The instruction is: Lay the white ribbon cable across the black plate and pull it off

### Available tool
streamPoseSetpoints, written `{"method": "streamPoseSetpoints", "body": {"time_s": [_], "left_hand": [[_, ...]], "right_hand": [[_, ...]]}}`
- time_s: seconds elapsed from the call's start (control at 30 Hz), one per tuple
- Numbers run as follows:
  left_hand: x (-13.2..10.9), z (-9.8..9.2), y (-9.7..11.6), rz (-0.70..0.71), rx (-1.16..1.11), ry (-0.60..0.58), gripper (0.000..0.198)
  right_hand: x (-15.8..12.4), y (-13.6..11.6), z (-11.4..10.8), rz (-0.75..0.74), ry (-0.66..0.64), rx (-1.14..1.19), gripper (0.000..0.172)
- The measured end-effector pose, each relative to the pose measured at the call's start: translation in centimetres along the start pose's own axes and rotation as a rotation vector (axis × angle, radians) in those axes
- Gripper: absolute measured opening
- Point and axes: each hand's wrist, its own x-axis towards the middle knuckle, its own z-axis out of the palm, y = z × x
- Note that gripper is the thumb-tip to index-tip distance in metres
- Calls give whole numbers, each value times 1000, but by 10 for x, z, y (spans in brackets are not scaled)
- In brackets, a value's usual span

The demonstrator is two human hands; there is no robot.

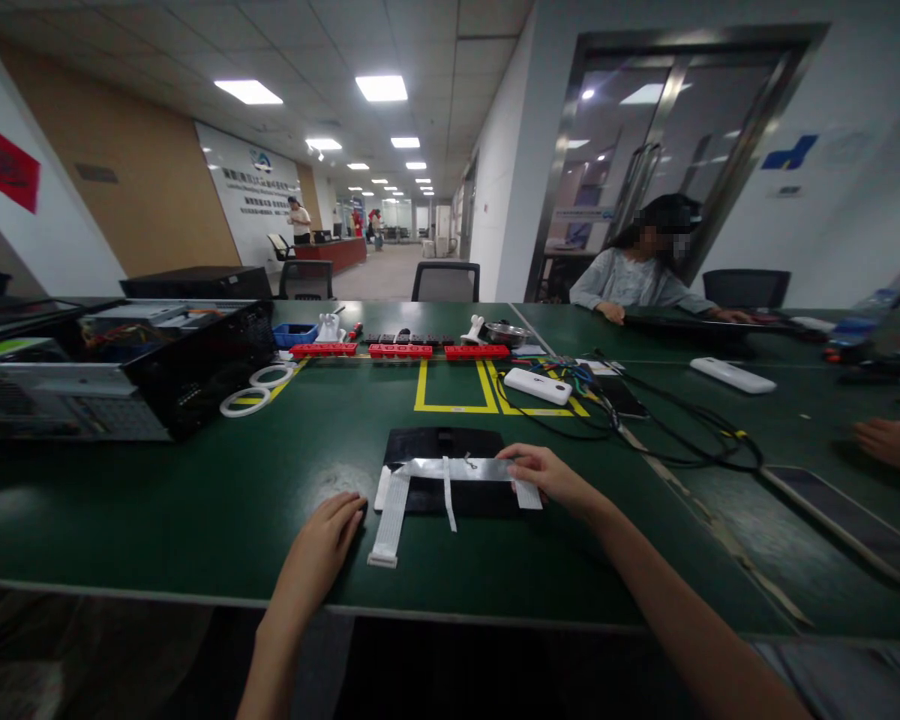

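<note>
A flat ribbon cable (386,520) with a silver foil-like stretch (435,468) lies folded across a black flat panel (420,497) on the green table. Its left leg runs down toward me and ends in a small connector. A thin white strip (449,495) crosses the silver stretch. At the cable's right end, my right hand (536,472) pinches it between thumb and fingers over the panel's right side. My left hand (330,535) rests on the table left of the cable, fingers loosely stretched, apart from the panel. Its fingertips are partly turned away.
An opened computer case (150,370) stands at left, beside white rings (246,402). Red racks (400,351), a white power bank (538,386) and tangled black cables (690,430) lie beyond the panel. A co-worker (645,265) sits across at right; another person's hand (896,443) shows at the right edge.
</note>
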Motion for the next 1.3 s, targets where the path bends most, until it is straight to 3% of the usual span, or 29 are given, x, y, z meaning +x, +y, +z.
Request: {"method": "streamPoseSetpoints", "body": {"time_s": [0.17, 0.33, 0.47, 0.57, 0.73, 0.97, 1.17, 1.3], "left_hand": [[0, -1, 0, -5, 8, -19, 31], [0, -2, 1, 3, 2, -10, 31], [0, -1, 0, 10, -1, 5, 31], [-1, -2, 0, 8, 0, 1, 31], [-1, -2, 1, 2, 10, -16, 30], [-1, -2, 1, -5, 10, -6, 29], [-1, -1, 0, 0, 6, -10, 29], [-1, -1, -2, -6, 14, -35, 30]], "right_hand": [[-5, -5, -13, -57, 217, 213, 42], [-6, -5, -34, -140, 669, 503, 47], [-10, 0, -54, -161, 1008, 700, 35], [-15, 3, -65, -102, 1132, 866, 24], [-18, 5, -70, -69, 1143, 1009, 20], [-13, 9, -67, -54, 1131, 936, 16], [-12, 6, -64, -84, 1112, 820, 25], [-12, -3, -58, -238, 989, 762, 39]]}}
